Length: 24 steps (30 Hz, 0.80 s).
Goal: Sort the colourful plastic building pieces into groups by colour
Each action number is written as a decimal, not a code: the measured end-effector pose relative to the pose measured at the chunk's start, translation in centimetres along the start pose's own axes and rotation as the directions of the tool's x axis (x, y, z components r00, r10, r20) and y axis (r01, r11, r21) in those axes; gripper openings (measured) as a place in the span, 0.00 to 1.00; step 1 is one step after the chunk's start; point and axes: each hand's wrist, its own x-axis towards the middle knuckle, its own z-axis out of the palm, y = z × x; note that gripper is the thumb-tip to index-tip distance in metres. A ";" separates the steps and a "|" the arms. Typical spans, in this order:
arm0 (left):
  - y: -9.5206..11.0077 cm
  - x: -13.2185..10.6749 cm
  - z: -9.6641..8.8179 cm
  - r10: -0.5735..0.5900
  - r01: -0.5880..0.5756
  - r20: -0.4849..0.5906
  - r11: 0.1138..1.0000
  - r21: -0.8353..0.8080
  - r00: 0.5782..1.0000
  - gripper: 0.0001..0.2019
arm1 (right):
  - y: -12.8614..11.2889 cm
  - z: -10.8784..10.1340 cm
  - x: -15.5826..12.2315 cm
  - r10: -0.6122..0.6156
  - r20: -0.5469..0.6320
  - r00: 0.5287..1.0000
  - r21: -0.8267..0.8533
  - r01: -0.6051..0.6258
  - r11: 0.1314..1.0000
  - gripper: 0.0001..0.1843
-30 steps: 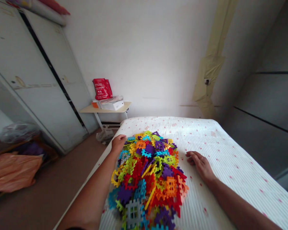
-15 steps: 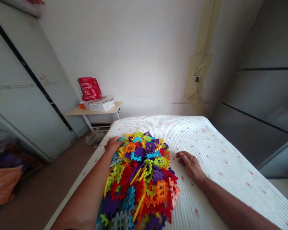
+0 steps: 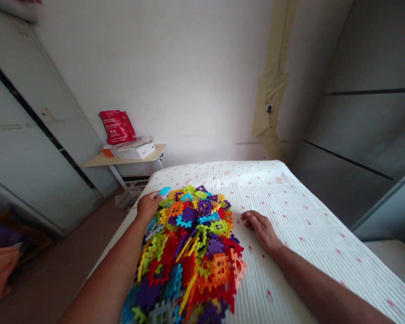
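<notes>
A long heap of colourful plastic interlocking pieces (image 3: 189,243), with toothed edges and some with window cut-outs, lies on the white bed cover. At its far left end, my left hand (image 3: 148,207) pinches a light blue interlocking piece (image 3: 164,191) between its fingertips, just beside the heap. My right hand (image 3: 261,228) rests on the cover to the right of the heap, apart from it. Its fingers are loosely bent and hold nothing visible.
A small table (image 3: 97,159) stands beyond the bed's left corner, bearing a white box (image 3: 137,150) and a red bag (image 3: 117,127). Grey cabinets line the right side. The bed cover (image 3: 300,211) has small red marks. An orange bag (image 3: 2,272) lies at the lower left.
My left hand has lifted the light blue piece slightly and turned it so its flat face shows. My right hand stays on the cover. The whole view has shifted a little.
</notes>
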 end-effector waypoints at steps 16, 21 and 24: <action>15.3 -10.5 -1.2 0.685 -0.699 0.141 0.698 0.152 0.715 0.08 | -0.8 -0.9 0.8 0.088 -0.105 0.991 0.197 -0.066 0.978 0.26; 19.9 -12.7 2.4 0.752 -0.790 0.244 0.568 0.233 0.613 0.07 | 0.4 -4.4 2.5 0.112 -0.323 0.940 0.264 -0.024 0.964 0.25; 21.6 -14.3 5.5 0.714 -0.806 0.377 0.551 0.218 0.590 0.08 | 1.2 -6.8 3.0 0.131 -0.445 0.886 0.279 -0.002 0.960 0.25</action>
